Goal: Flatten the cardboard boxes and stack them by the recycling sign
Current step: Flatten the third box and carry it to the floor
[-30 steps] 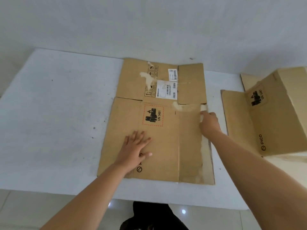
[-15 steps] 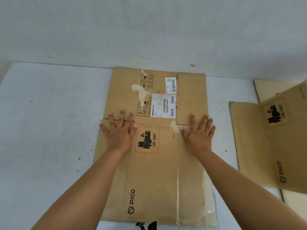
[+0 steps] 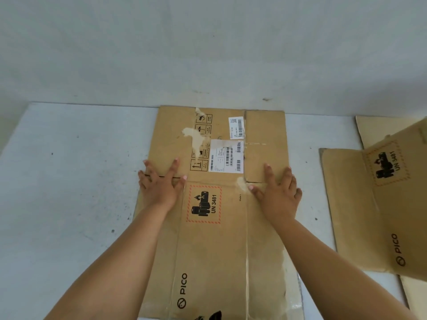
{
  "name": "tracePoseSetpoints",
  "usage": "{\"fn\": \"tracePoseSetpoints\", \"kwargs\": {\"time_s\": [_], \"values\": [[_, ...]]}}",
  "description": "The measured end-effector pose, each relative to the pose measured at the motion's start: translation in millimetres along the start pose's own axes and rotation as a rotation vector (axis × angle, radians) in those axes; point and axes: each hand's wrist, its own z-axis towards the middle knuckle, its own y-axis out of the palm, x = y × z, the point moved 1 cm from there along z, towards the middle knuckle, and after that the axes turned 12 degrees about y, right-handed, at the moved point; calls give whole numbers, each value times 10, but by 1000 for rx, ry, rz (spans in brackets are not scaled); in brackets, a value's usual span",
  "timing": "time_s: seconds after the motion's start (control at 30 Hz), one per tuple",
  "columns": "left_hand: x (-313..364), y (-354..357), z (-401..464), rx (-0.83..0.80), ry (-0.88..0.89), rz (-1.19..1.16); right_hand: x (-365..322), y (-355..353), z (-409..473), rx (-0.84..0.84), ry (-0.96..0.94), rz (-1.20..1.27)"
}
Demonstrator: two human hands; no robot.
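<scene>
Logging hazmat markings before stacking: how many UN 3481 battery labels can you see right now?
2. One UN 3481 label lies on the flattened box between the hands; another UN 3481 label on the box at right. Others may be hidden underneath.

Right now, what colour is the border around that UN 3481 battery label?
Red-orange hatched border, clearest in the head view.

A flattened cardboard box (image 3: 215,239) lies on the white surface (image 3: 69,192). The left hand (image 3: 159,188) and right hand (image 3: 278,195) press flat on it, fingers spread across the flap crease. A second box (image 3: 379,204), partly raised, sits well to the right.
</scene>
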Motion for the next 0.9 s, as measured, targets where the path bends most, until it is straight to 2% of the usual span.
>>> {"fn": "tracePoseSetpoints", "kwargs": {"time_s": [0.13,0.23,0.4,0.6,0.67,0.8,0.9], "values": [[-97,-214,-18,26,-44,-31,-20,-47,-156,84,172,47],[-264,-275,-113,11,-115,-162,-49,-114,-94,20,191,83],[-380,-387,-186,-9,-95,-338,8,-268,193,-190,280,281],[-471,-482,-103,-83,-157,-625,-57,-385,150,-183,277,290],[-492,-437,-111,-117,-165,-637,-94,-409,94,-190,261,311],[-609,-392,-193,-150,-71,-553,-80,-370,-96,-214,240,277],[-837,-439,-332,-149,31,-564,33,-254,-329,-325,196,295]]}}
